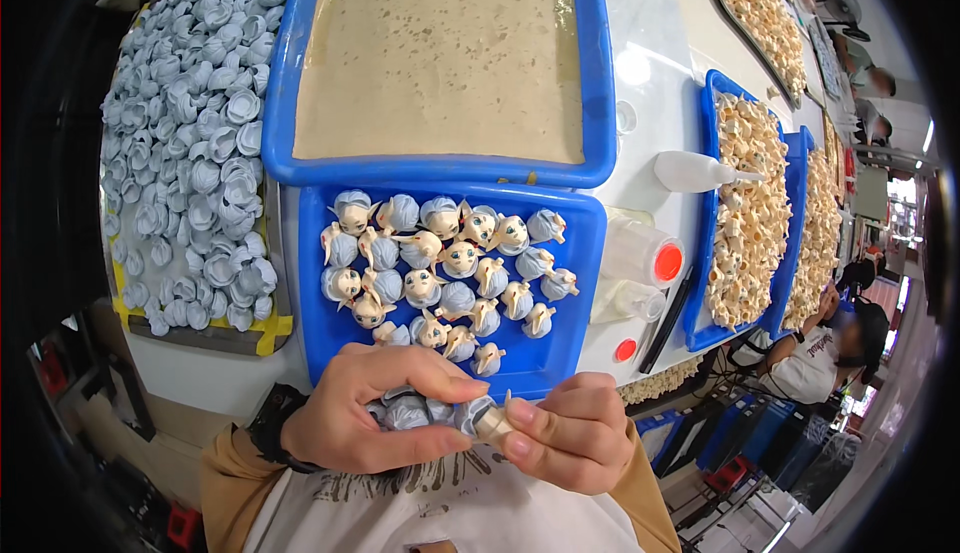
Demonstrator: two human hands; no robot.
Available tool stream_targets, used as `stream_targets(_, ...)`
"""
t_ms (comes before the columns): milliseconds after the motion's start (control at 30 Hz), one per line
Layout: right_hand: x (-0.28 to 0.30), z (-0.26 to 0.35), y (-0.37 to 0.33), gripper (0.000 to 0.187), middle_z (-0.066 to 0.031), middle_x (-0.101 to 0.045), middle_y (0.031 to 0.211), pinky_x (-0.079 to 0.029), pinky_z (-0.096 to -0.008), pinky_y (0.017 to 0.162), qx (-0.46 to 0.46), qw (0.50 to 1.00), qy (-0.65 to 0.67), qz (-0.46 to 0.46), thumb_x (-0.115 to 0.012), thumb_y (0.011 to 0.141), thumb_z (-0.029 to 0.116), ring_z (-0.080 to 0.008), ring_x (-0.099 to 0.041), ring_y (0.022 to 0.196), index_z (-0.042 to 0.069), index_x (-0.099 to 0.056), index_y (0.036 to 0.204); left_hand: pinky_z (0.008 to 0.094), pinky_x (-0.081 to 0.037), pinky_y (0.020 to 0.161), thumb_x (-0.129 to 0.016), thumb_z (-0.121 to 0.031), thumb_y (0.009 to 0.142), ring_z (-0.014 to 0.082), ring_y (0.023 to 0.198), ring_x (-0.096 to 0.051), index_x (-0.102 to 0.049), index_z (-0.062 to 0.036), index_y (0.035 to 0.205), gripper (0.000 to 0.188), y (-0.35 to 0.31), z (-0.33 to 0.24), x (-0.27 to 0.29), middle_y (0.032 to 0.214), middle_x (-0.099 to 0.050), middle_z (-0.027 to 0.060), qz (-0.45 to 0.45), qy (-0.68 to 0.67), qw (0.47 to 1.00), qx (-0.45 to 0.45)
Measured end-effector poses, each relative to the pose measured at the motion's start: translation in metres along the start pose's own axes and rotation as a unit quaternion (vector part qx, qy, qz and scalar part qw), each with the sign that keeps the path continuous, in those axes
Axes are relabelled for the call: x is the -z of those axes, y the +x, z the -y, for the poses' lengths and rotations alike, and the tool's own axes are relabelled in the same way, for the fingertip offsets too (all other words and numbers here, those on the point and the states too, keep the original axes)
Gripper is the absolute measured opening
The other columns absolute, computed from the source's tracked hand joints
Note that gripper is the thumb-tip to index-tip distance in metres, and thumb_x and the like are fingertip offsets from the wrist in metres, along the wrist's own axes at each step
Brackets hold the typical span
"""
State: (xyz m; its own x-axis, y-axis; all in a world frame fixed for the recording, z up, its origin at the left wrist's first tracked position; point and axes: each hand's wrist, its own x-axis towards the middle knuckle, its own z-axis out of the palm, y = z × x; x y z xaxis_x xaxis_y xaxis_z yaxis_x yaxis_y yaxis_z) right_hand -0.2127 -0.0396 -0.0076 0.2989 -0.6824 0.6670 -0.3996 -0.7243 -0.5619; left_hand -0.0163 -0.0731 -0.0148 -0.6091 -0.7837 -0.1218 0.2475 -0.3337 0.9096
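Note:
Several grey-blue doll hair pieces (408,411) are cupped in my left hand (350,413). Its thumb and fingertips grip one more at the front. My right hand (570,438) pinches a small cream doll head part (492,427) between thumb and fingers, pressed against that front hair piece. Both hands meet just past the near edge of a blue tray (572,348). In it lie many doll heads (460,259) with painted eyes, pointed ears and grey-blue hair, some face up and some turned over.
Loose hair pieces (190,183) fill a tray at left. A larger blue tray (600,83) holding a beige sheet stands behind. At right are a white squeeze bottle (688,172), a red-capped container (667,262), a blue tray of cream parts (745,223) and a co-worker (812,363).

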Motion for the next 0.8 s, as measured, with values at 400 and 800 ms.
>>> stream_targets(400, 0.003, -0.003, 0.01, 0.032, -0.0121, -0.062, 0.088, -0.042, -0.0232, 0.054, -0.051, 0.994, -0.027, 0.095, -0.065, 0.06, 0.003, -0.0162, -0.053, 0.064, -0.005, -0.063, 0.091, 0.0215, -0.046, 0.065, -0.072, -0.008, 0.07, 0.0098, 0.078, -0.06, -0.06, 0.0021, 0.094, 0.029, -0.003, -0.002, -0.001, 0.086, -0.064, 0.0104, -0.022, 0.013, 0.992, 0.123)
stream_targets(800, 0.024, -0.001, -0.013, 0.036, -0.0039, -0.058, 0.074, -0.036, -0.0269, 0.048, -0.177, 0.973, -0.037, 0.143, -0.073, 0.06, 0.018, -0.0162, -0.049, 0.058, 0.0, -0.062, 0.09, 0.0226, -0.045, 0.059, -0.063, -0.019, 0.081, 0.0113, 0.066, -0.06, -0.06, 0.0011, 0.087, 0.021, 0.006, -0.007, -0.003, 0.077, -0.064, 0.0077, 0.109, 0.073, 0.984, 0.124)
